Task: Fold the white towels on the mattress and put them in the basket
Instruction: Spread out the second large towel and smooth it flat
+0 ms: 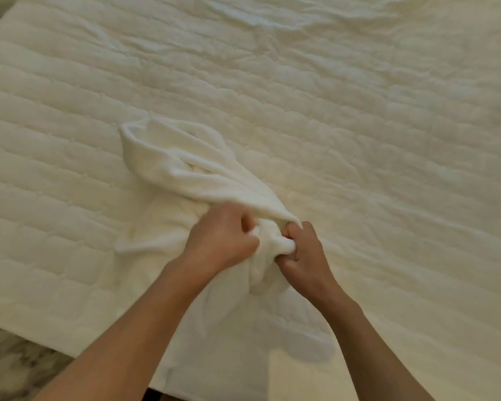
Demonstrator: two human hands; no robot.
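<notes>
A white towel [180, 166] lies bunched and twisted on the quilted white mattress [359, 125], stretching from the middle of the bed toward the near edge. Both hands meet over its near part. My left hand [220, 241] grips a gathered fold with curled fingers. Right beside it, my right hand [301, 250] grips the same bunch of cloth. The lower part of the towel hangs down between my forearms over the bed's edge. No basket is in view.
The mattress fills almost the whole view, wrinkled at the far top. A strip of marbled floor [15, 363] shows at the lower left beside the bed's near edge.
</notes>
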